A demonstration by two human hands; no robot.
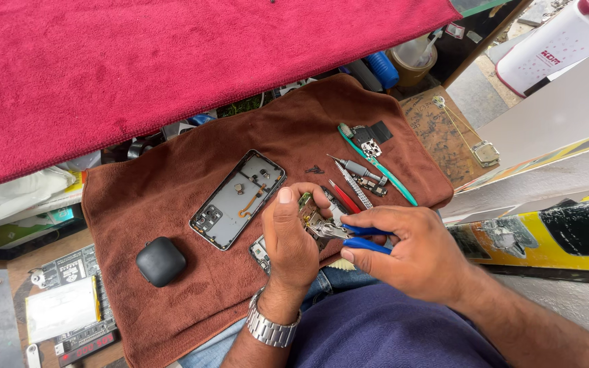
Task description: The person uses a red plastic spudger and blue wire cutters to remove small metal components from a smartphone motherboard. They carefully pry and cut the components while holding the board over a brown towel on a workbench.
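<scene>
My left hand [293, 235] grips a small circuit board [310, 217] just above the brown cloth [172, 204] on the worktop; my right hand [403, 249] clasps blue-handled pliers [349, 235], tips touching that board; an opened phone shell [238, 199] lies nearby to the left.

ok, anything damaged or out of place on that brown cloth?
Nothing spilled. The phone back cover lies open, inside up, apart from the hands. Loose screws sit bare on the brown cloth. The left hand holds a small part; the right hand works blue-handled pliers.
</scene>
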